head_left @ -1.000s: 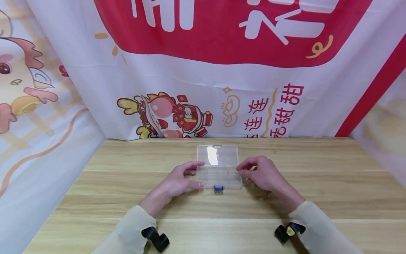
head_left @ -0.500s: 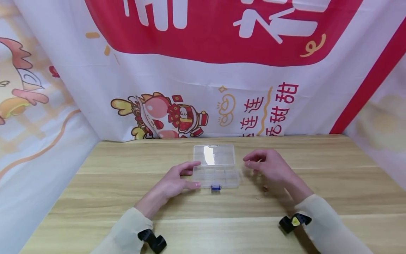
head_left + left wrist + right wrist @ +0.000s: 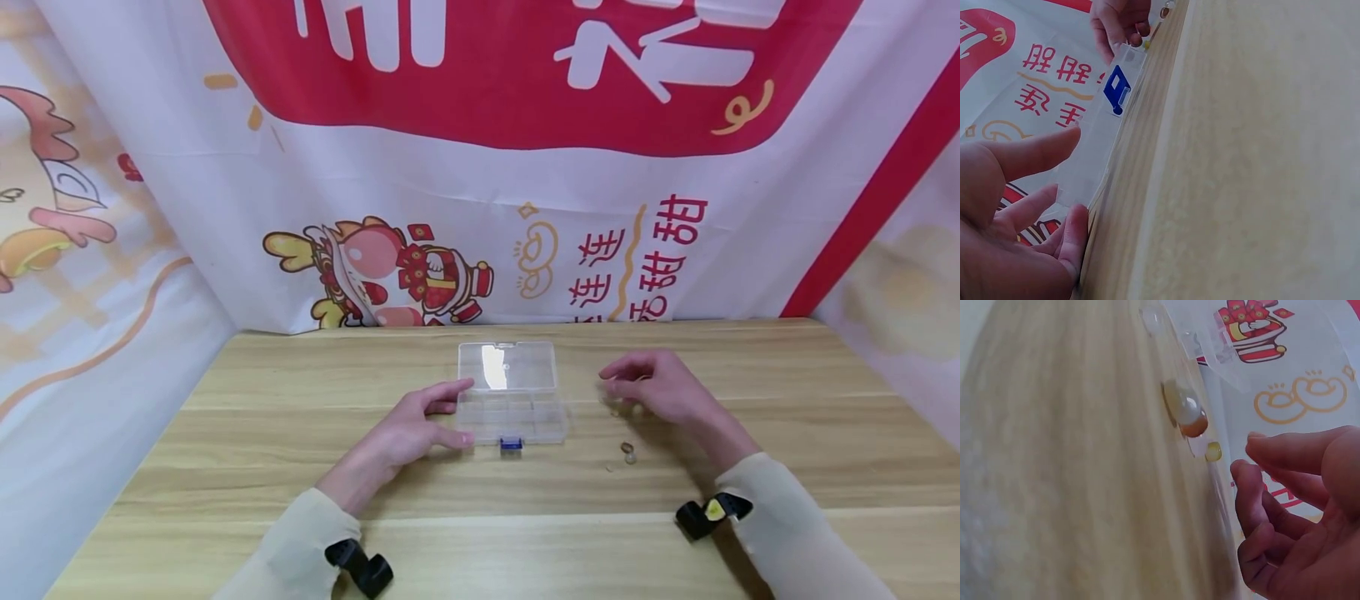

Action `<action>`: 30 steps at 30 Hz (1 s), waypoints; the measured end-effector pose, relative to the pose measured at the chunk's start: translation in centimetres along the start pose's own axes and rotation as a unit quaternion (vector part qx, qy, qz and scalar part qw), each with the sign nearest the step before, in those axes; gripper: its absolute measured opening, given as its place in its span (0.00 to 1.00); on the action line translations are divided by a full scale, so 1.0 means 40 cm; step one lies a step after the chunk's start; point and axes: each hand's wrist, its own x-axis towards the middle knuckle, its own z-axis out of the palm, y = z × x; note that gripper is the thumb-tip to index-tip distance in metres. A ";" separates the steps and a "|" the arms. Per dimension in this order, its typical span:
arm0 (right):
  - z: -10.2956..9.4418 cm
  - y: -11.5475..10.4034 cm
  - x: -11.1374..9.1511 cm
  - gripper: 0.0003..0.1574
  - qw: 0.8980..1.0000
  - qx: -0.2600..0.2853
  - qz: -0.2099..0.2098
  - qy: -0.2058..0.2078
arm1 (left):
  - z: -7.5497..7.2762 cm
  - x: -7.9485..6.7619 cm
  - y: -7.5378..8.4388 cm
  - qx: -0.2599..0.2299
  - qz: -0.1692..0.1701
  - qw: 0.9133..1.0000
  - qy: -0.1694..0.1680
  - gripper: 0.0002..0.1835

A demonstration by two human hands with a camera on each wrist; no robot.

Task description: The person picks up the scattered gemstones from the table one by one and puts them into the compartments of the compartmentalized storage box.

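Observation:
A clear plastic compartment box (image 3: 487, 423) lies on the wooden table with its lid (image 3: 528, 367) folded back and a blue latch (image 3: 511, 444) at its front. My left hand (image 3: 416, 427) holds the box's left end, thumb toward the front corner and fingers at the side. To the right of the box my right hand (image 3: 663, 387) hovers low, thumb and index finger a little apart; nothing shows between them in the right wrist view. Small beads lie near it: a brown bead (image 3: 627, 447), a clear bead (image 3: 630, 457), and a yellow-green bead (image 3: 1213, 451) near the fingertips.
A whitish rounded bead (image 3: 1179, 400) sits beside the brown one in the right wrist view, and a clear piece (image 3: 1150, 320) lies farther off. Behind the table (image 3: 300, 475) hangs a printed cloth (image 3: 480, 233); another cloth side (image 3: 112, 375) borders the left.
My right hand has moved away from the box's right edge, to the right over the beads, uncovering some of them. The left hand stays on the box. The head view has shifted slightly.

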 end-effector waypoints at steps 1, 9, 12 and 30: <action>-0.001 0.003 0.001 0.18 1.000 -0.003 -0.003 -0.003 | 0.000 0.000 0.000 0.000 -0.001 1.000 0.000 0.43; -0.005 0.017 0.006 0.17 0.999 -0.033 -0.011 -0.023 | -0.002 0.001 0.000 -0.002 -0.005 1.000 0.000 0.44; -0.004 0.019 0.006 0.17 0.999 -0.037 -0.014 -0.028 | -0.003 0.002 -0.001 -0.003 -0.006 1.000 -0.001 0.44; 0.010 0.017 0.010 0.13 0.996 -0.078 -0.011 -0.032 | 0.000 0.005 0.000 0.001 -0.001 1.000 0.002 0.43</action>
